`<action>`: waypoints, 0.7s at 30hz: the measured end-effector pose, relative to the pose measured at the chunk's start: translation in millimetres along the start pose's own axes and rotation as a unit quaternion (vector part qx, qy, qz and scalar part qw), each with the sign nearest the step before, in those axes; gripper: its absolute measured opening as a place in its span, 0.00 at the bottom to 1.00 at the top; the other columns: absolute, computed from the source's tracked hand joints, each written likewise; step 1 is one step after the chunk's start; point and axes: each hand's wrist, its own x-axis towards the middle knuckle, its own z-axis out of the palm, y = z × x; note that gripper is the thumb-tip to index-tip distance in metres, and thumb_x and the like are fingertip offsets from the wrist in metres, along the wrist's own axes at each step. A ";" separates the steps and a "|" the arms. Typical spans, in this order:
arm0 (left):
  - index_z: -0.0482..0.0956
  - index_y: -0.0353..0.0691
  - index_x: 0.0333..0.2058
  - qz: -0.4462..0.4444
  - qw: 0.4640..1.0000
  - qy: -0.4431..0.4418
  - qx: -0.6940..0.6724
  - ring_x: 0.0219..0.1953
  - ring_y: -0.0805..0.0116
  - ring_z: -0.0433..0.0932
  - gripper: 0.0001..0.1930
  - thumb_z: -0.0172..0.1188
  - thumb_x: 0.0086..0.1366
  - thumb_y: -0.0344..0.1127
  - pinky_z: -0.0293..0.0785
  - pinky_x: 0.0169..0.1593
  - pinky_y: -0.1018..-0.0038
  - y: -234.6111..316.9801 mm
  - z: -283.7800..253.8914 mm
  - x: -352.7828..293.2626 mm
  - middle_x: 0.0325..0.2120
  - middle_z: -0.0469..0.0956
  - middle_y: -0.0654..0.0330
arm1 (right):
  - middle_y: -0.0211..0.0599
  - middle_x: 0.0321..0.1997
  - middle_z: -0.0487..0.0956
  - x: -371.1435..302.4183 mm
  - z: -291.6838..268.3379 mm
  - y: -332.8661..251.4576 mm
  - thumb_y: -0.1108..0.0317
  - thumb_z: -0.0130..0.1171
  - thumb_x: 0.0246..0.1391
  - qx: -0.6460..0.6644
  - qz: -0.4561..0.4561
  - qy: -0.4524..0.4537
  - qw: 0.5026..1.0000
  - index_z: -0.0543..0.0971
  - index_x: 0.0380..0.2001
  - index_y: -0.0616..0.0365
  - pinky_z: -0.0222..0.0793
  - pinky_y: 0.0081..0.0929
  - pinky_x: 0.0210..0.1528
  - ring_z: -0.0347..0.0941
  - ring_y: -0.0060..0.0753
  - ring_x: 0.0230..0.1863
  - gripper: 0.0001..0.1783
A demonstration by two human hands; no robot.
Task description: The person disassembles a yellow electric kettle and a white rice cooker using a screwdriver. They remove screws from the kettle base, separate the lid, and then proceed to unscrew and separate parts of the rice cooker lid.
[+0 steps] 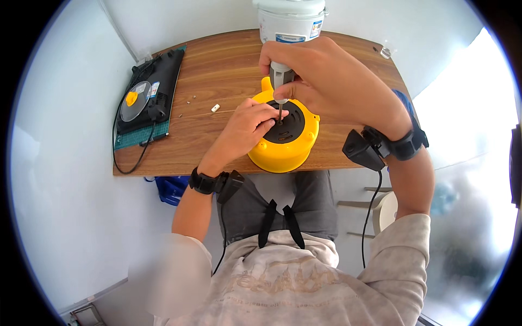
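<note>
Glossy yellow round plastic housing (pixel 283 157) is sitting on brown wood-grain table (pixel 217 70), black slotted disc (pixel 292 124) facing up. Right hand (pixel 331 76) is gripping grey-and-white screwdriver (pixel 281 80), shaft meeting disc; left hand (pixel 244 127) is resting fingers beside shaft, pinch can't tell. Beyond housing, white rounded appliance (pixel 272 26) is showing blue-and-white labels (pixel 290 38).
</note>
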 end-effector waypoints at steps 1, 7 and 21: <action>0.82 0.37 0.45 0.000 1.000 0.003 -0.001 0.50 0.59 0.70 0.10 0.59 0.66 0.26 0.67 0.59 0.66 -1.0 -0.1 -0.6 0.46 0.82 0.65 | 0.43 0.29 0.79 0.9 -0.3 -3.3 0.74 0.68 0.51 0.012 0.021 -0.004 1.000 0.74 0.42 0.58 0.72 0.36 0.31 0.78 0.45 0.29 0.16; 0.84 0.41 0.48 -0.013 1.000 0.004 -0.003 0.50 0.60 0.71 0.13 0.58 0.67 0.28 0.67 0.59 0.66 1.3 -0.6 0.0 0.47 0.82 0.61 | 0.46 0.28 0.80 -6.9 -5.4 -4.7 0.71 0.67 0.53 0.001 0.066 0.023 0.998 0.74 0.43 0.57 0.73 0.36 0.32 0.79 0.48 0.29 0.16; 0.83 0.41 0.49 -0.052 0.991 0.101 -0.067 0.47 0.67 0.73 0.13 0.59 0.67 0.25 0.73 0.53 0.70 0.9 5.7 -10.5 0.48 0.80 0.61 | 0.36 0.36 0.82 -57.4 -7.3 -11.9 0.78 0.55 0.57 0.139 0.125 0.278 0.942 0.72 0.45 0.58 0.77 0.25 0.39 0.79 0.24 0.34 0.12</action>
